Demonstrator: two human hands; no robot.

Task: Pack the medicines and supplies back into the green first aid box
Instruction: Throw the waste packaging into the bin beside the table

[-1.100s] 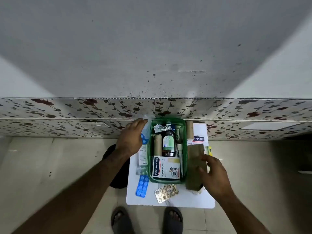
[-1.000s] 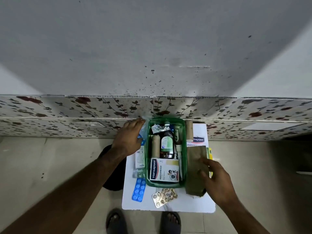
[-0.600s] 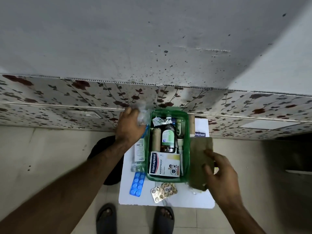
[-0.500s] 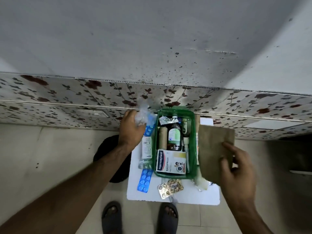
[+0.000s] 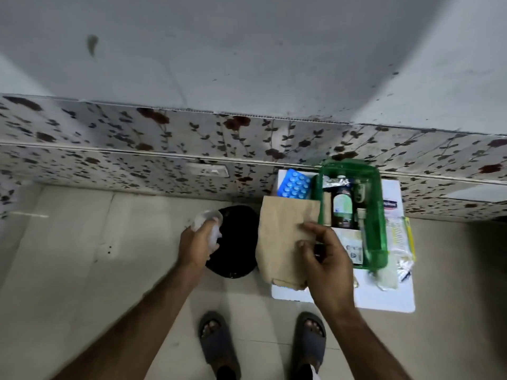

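The green first aid box (image 5: pixel 380 215) stands open on a white board (image 5: pixel 384 298) by the wall, holding a syrup bottle (image 5: pixel 342 205), a foil strip and a plaster carton. My right hand (image 5: pixel 326 259) grips a brown paper bag (image 5: pixel 285 237), held over the board's left part and the box's left side. My left hand (image 5: pixel 196 244) is closed on a crumpled clear plastic wrapper (image 5: pixel 204 219), left of the board above a black round object (image 5: pixel 236 242). A blue pill strip (image 5: pixel 293 185) lies at the board's back left corner.
Clear and yellow packets (image 5: pixel 399 237) lie on the board to the right of the box. A floral-patterned wall panel (image 5: pixel 164 149) runs behind. My two sandalled feet (image 5: pixel 216 341) stand on the tiled floor below the board.
My right hand lifted the brown bag from the right of the box and carried it across to its left. My left hand picked up the plastic wrapper and pulled back left over the black object.
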